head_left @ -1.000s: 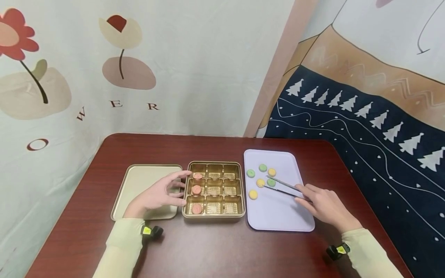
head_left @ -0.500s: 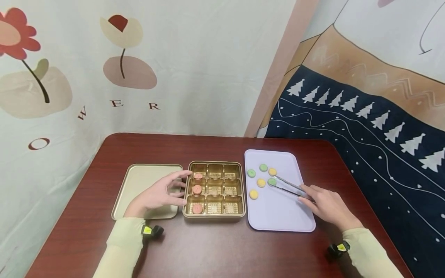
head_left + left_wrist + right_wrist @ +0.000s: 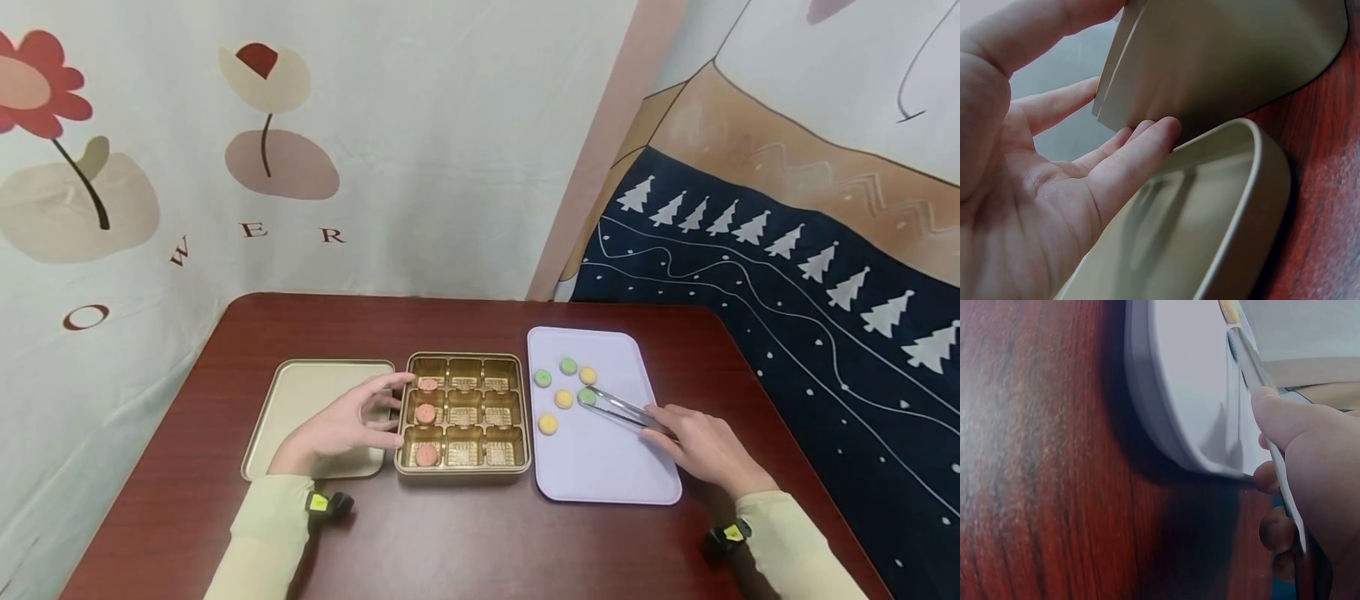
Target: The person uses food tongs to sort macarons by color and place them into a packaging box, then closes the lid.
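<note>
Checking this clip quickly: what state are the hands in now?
Left hand: open, touching the square gold divided box.
Right hand: holding slim silver metal tongs at a small round green cookie.

"How does the left grip [image 3: 337,431] look?"
"Loose, with its fingers spread apart and gently bent."
"And the right grip [image 3: 705,447]?"
"Firmer: curled fingers, thumb opposite. Left arm [image 3: 258,533] and right arm [image 3: 793,537] both reach forward, angling inward."
</note>
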Motion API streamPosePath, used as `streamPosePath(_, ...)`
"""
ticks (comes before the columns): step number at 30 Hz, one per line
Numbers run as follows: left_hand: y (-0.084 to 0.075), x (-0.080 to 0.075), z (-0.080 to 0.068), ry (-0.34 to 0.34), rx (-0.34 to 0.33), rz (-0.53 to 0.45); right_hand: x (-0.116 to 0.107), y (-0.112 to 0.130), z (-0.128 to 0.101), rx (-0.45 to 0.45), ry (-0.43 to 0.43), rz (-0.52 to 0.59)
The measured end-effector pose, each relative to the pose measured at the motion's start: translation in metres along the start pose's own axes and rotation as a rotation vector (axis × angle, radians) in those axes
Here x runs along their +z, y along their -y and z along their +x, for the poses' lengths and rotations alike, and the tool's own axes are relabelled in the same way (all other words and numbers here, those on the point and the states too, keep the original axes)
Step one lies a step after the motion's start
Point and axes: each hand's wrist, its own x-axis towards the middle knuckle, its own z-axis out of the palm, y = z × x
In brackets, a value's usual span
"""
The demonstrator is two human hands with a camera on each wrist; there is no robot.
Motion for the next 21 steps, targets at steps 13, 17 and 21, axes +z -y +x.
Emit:
streamPosePath(13,0.0008,-0.0009,-0.0010,0.011,0.008,-0.001,0.0005,0.0044,0.0017,0.016,0.016,0.015)
streamPosePath(17,0.0003,-0.0001,-0.0012,0.000,-0.006,0.000,0.0013,0.0040,0.0006,0.027,0.025,0.016)
streamPosePath(21,-0.0003,0.0007,-0.0010,-0.002,-0.016,-0.004,0.0010,0.0030,0.0003,0.031,0.027,0.024)
